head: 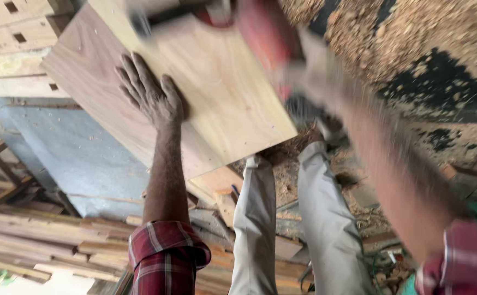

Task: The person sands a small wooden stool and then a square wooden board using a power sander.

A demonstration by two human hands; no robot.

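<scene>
At the near edge of the panel: my grip and its surroundings, read outward.

Left hand (150,95): flat on the wooden panel (206,93), palm down, fingers spread apart and pointing away from me; it presses on the board and closes around nothing.

Right hand (304,65): heavily blurred; it sits at the rear of a red power tool (263,30), and I cannot tell how the fingers lie on it.

Red power tool: on the far part of the panel, its dark front end reaching toward the top edge of the view; its form is too smeared to name the kind.

Wooden panel: a broad, pale board with a darker brown band along its left side, lying tilted across the view, its near corner above my knees.

Sleeves: red plaid cuff (165,254) on my left forearm, the same plaid (467,257) on my right.

Trousers (287,218): light grey, both legs visible below the panel's near corner.

Sawdust (413,33): a thick tan layer over a dark surface to the right of the panel, more of it on the ground by my legs.

Grey sheet (80,147): flat, left of my arm, below the panel.

Timber stack (36,235): planks and offcuts piled at lower left, reaching under my left sleeve.
</scene>
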